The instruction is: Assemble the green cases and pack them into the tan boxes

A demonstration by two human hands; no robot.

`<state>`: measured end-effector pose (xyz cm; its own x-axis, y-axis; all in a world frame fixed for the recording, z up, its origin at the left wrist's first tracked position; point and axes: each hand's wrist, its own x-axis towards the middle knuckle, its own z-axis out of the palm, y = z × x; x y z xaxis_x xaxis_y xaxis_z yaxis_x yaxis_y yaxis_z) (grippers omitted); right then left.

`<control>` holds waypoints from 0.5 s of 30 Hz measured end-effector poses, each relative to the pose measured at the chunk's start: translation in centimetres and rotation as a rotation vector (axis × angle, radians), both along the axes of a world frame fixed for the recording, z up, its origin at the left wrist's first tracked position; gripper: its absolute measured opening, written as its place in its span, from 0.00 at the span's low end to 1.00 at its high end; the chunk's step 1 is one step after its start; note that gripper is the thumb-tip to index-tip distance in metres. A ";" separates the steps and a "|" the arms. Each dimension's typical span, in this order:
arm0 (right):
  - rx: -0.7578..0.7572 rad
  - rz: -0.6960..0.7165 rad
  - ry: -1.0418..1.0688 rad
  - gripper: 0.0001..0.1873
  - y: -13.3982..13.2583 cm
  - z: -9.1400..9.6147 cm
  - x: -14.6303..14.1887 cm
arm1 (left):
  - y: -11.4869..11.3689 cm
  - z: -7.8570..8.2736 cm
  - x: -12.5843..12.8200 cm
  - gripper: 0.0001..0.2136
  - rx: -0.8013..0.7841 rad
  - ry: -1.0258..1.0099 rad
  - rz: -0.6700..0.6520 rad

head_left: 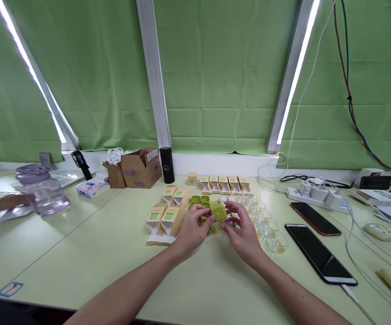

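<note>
In the head view, my left hand (pixel 195 223) is closed on a small olive-green square plastic case (pixel 219 212), pinched at its left side between thumb and fingers. My right hand (pixel 241 228) curves around the right edge of that case with thumb and fingers apart, fingertips very near or touching it. Several more green cases (pixel 200 199) lie behind my left hand, partly hidden by it. Beside my right hand stand several rows of clear plastic cups (pixel 266 223) with small yellow pieces in them. Kraft cartons with green labels (pixel 161 219) lie left of my left hand.
More small cartons (pixel 224 184) line the back, near a black cylinder (pixel 167 165) and a cardboard box (pixel 141 169). Two phones (pixel 319 250), cables and a power strip (pixel 317 198) occupy the right. Another person's arm (pixel 2 204) reaches in beside a water jug (pixel 43 189) at left.
</note>
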<state>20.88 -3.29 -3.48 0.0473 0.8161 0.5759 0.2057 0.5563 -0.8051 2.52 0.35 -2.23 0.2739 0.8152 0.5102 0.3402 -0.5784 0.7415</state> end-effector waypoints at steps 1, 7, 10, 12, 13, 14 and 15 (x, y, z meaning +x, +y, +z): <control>-0.001 0.015 0.010 0.24 0.0 0.0 0.0 | -0.1 0.0 0.0 0.14 -0.008 0.005 -0.001; -0.069 0.100 0.078 0.20 0.1 0.0 0.0 | -0.2 0.1 0.1 0.15 -0.042 0.037 -0.004; -0.097 0.122 0.128 0.19 0.3 0.0 0.1 | -0.2 0.1 0.0 0.17 -0.027 0.059 -0.026; -0.114 0.139 0.167 0.20 0.4 -0.1 0.1 | -0.2 0.1 -0.1 0.19 0.002 0.079 -0.040; -0.119 0.146 0.187 0.20 0.5 -0.1 0.1 | -0.2 0.1 -0.1 0.20 0.022 0.089 -0.041; -0.122 0.153 0.205 0.20 0.6 -0.1 0.1 | -0.1 0.1 -0.2 0.19 0.047 0.099 -0.038; -0.124 0.158 0.221 0.21 0.6 -0.2 0.1 | -0.1 0.1 -0.3 0.17 0.079 0.107 -0.031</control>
